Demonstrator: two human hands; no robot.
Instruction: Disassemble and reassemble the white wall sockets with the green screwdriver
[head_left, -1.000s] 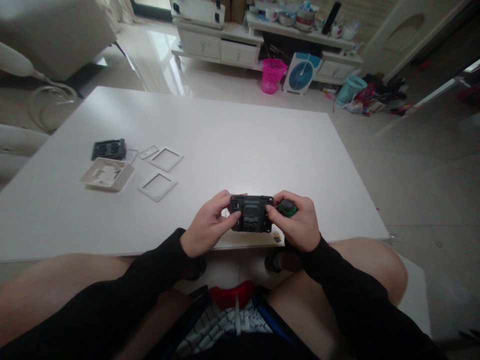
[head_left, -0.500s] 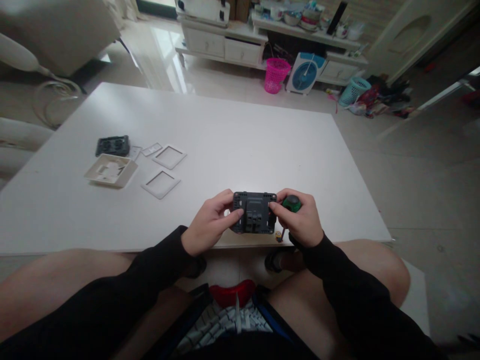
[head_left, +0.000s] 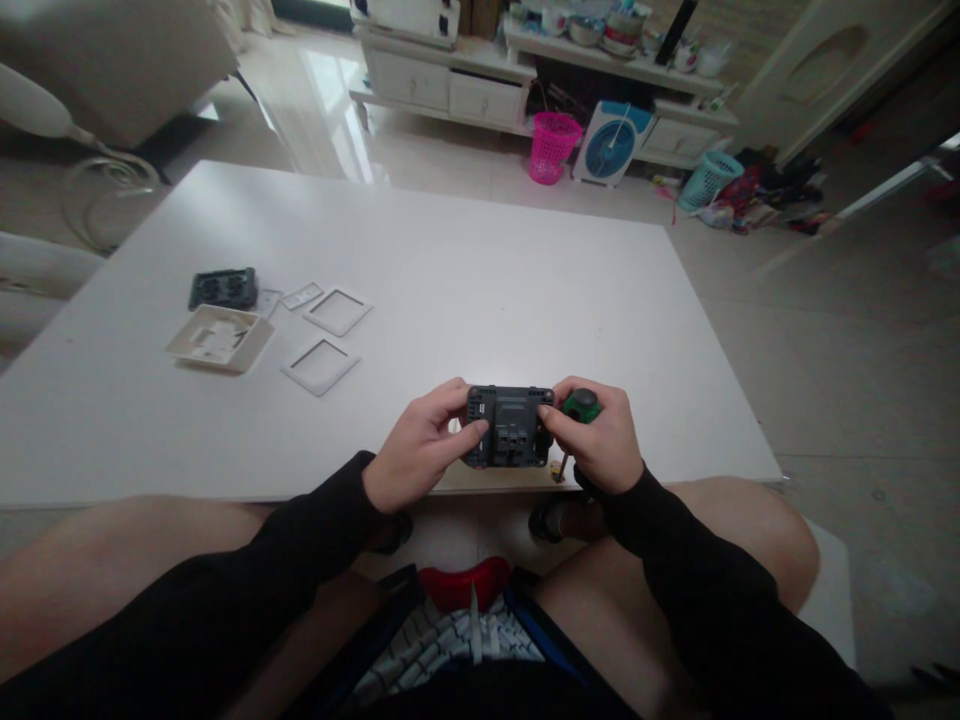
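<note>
I hold a dark grey switch module (head_left: 508, 425) over the near edge of the white table (head_left: 450, 270). My left hand (head_left: 416, 450) grips its left side, thumb on its face. My right hand (head_left: 600, 440) pinches the module's right edge with thumb and forefinger. The same hand keeps a green-handled screwdriver (head_left: 581, 407) in its palm, the shaft pointing down toward me.
At the table's left lie a second dark module (head_left: 222, 288), a white back box (head_left: 220, 338), two white square frames (head_left: 320, 362) and small white pieces. Beyond the table are a pink basket (head_left: 553, 146), a blue fan (head_left: 609, 143) and white cabinets.
The module has tilted slightly in my hands and the screwdriver shaft now shows below my right hand. The view has shifted a little; the parts on the table stay put.
</note>
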